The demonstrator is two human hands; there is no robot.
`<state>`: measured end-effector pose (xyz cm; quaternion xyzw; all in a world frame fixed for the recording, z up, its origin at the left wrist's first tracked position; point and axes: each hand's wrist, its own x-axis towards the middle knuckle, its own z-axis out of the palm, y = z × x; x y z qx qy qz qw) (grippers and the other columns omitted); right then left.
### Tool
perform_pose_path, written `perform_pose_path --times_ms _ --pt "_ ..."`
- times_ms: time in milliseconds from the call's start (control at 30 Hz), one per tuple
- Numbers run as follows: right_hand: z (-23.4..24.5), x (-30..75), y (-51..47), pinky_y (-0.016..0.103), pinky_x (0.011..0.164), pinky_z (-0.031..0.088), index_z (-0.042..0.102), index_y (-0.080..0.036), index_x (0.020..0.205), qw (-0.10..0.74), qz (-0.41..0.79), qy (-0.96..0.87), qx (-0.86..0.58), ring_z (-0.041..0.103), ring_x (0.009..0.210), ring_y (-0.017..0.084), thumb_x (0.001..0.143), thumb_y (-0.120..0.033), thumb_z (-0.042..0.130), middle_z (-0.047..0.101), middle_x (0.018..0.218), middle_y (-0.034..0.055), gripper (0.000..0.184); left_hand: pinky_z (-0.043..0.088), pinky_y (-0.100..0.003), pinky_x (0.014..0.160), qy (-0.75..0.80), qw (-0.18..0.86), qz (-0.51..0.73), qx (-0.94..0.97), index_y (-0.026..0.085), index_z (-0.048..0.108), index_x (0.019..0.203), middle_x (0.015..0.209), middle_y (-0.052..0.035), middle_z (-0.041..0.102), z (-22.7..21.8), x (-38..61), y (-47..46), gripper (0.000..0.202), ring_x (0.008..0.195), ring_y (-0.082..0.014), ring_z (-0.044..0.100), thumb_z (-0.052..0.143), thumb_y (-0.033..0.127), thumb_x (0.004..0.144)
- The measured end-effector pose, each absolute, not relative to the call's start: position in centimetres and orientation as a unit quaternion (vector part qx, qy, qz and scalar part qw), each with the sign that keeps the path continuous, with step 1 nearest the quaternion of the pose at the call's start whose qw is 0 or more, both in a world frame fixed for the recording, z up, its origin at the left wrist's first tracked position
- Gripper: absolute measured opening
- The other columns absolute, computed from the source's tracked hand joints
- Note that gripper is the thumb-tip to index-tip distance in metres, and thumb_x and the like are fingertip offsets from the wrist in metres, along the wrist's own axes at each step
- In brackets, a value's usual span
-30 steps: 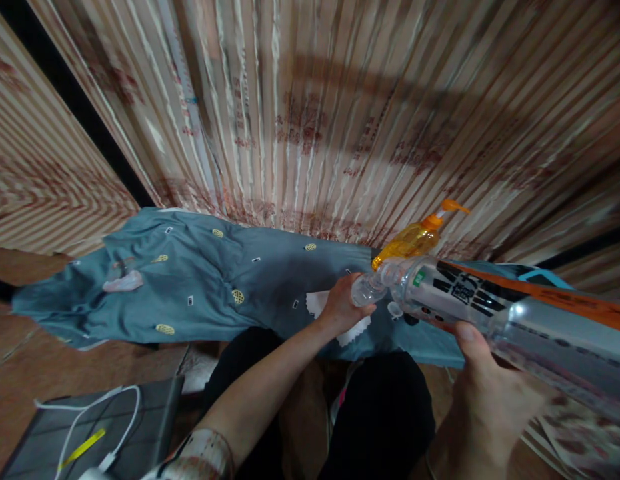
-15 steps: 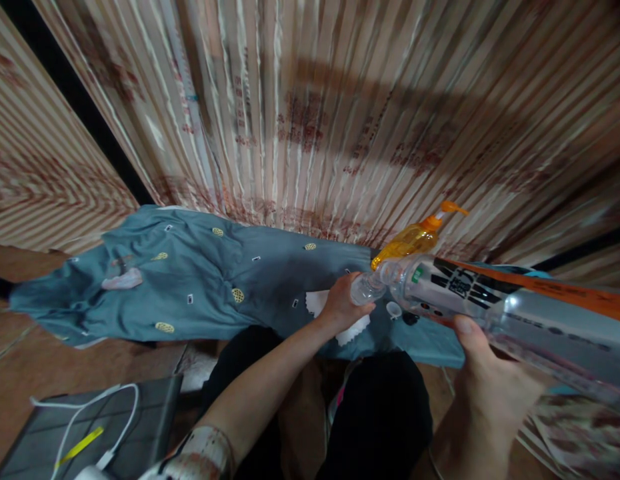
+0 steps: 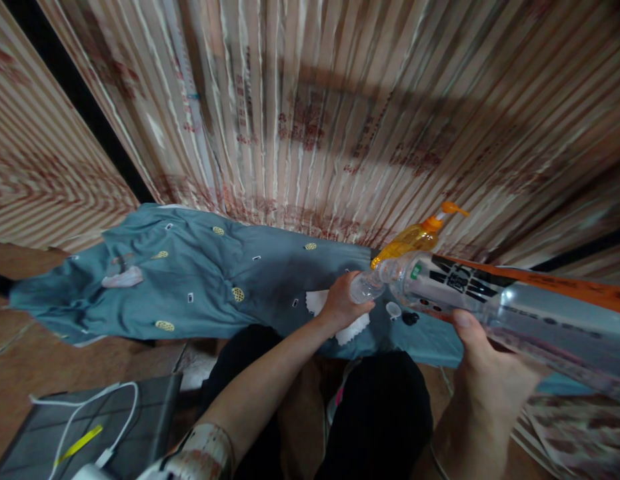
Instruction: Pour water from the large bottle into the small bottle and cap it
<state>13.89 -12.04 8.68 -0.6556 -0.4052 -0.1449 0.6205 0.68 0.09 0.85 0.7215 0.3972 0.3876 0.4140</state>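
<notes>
My right hand [image 3: 495,367] grips a large clear plastic bottle [image 3: 490,303] with an orange and black label, tilted so its neck points left. The bottle's mouth meets the opening of a small clear bottle [image 3: 366,287], which my left hand [image 3: 337,303] is wrapped around. Whether liquid is flowing between them I cannot make out. Beneath my left hand lies a white cloth with a jagged edge [image 3: 357,331]. Close by on the cover are a small clear cap [image 3: 393,310] and a small black object [image 3: 411,319].
Behind the bottles stands an amber pump bottle [image 3: 410,241] with an orange head. A teal patterned cloth [image 3: 270,280] covers the long surface, with a crumpled pale item [image 3: 123,277] at left. A dark box [image 3: 150,407] with a white cable sits lower left. Striped curtains [image 3: 290,133] hang behind.
The large bottle's body has shifted slightly, with its rear end a little lower. My left hand and the small bottle stay in place.
</notes>
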Motion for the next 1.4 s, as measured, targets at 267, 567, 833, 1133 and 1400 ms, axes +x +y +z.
perform_pose_path --times_ms 267,567,833,1133,1400 --pt "9.7 12.8 -11.6 0.053 0.117 0.029 0.058 -0.012 0.119 0.669 -0.137 -0.398 -0.612 0.054 0.125 0.030 0.063 -0.046 0.082 0.063 0.125 0.0101 0.070 0.049 -0.042 0.098 0.388 0.412 0.402 0.720 0.019 0.057 0.118 0.118 -0.0089 0.068 0.5 0.7 0.1 0.061 0.110 -0.0279 0.063 0.080 0.027 0.063" --pt "8.8 13.4 -11.7 0.053 0.116 0.029 0.048 -0.014 0.138 0.692 -0.089 -0.380 -0.608 0.057 0.121 0.028 0.061 -0.046 0.083 0.062 0.127 0.0087 0.090 0.048 -0.042 0.098 0.389 0.417 0.401 0.717 0.020 0.058 0.116 0.116 -0.0073 0.068 0.7 0.5 0.1 0.058 0.109 -0.0279 0.063 0.079 0.026 0.063" --pt "8.7 14.3 -11.1 0.056 0.108 0.040 0.058 -0.015 0.120 0.703 -0.054 -0.381 -0.598 0.063 0.107 0.029 0.063 -0.046 0.079 0.066 0.113 0.0088 0.068 0.049 -0.040 0.097 0.380 0.424 0.403 0.717 0.022 0.059 0.113 0.113 -0.0044 0.068 0.9 0.1 0.0 0.052 0.107 -0.0254 0.064 0.078 0.026 0.065" --pt "8.5 16.5 -10.3 0.058 0.109 0.035 0.056 -0.017 0.119 0.683 -0.034 -0.407 -0.605 0.062 0.107 0.028 0.063 -0.056 0.075 0.065 0.110 0.0076 0.071 0.047 -0.042 0.100 0.377 0.417 0.411 0.717 0.020 0.058 0.117 0.118 -0.0057 0.068 0.3 0.3 0.1 0.055 0.111 -0.0250 0.063 0.077 0.024 0.065" --pt "8.8 17.5 -9.7 0.058 0.110 0.032 0.059 -0.016 0.113 0.660 -0.055 -0.424 -0.618 0.061 0.109 0.029 0.058 -0.062 0.075 0.065 0.110 0.0086 0.073 0.047 -0.040 0.100 0.384 0.425 0.403 0.714 0.021 0.059 0.113 0.118 -0.0049 0.068 0.8 0.0 0.0 0.051 0.110 -0.0246 0.063 0.076 0.025 0.066"
